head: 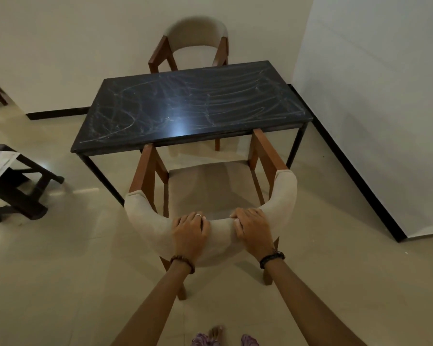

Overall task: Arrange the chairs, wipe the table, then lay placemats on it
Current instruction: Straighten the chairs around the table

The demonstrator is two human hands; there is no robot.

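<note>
The left hand (191, 228) and the right hand (251, 227) both grip the soft curved back of the near chair (210, 188), fingers curled over its top. Past the hands stands the dark table (185, 106), with another chair (196, 41) behind it.

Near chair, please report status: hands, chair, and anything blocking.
Both hands, left hand and right hand, grip the near chair backrest. Chair faces the table, armrest fronts at its edge. Floor path looks unblocked.
</note>
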